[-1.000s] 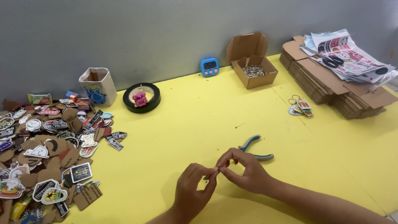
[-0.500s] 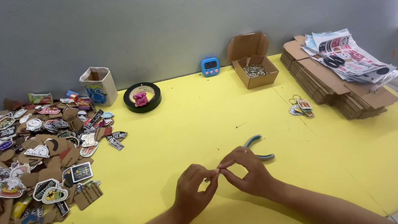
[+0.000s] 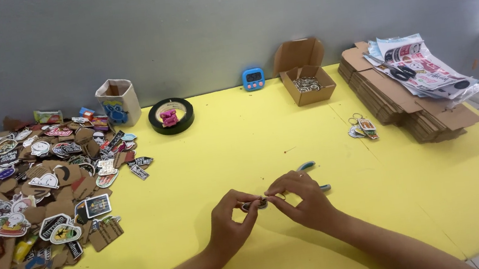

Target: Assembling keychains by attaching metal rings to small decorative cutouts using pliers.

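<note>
Heap of printed cardboard stickers (image 3: 45,189) at counter's left edge | left hand (image 3: 230,221) fingers pinch small dark oval charm (image 3: 254,204) low over yellow counter (image 3: 223,148) | right hand (image 3: 304,201) fingers pinch its other end | teal-handled pliers (image 3: 311,171) just behind | open cardboard box of metal rings (image 3: 306,83) far right.

On the yellow surface (image 3: 241,146), a roll of black tape (image 3: 171,116) lies at eleven o'clock, a blue timer (image 3: 253,78) at twelve, flat cardboard sheets (image 3: 407,109) at two.
</note>
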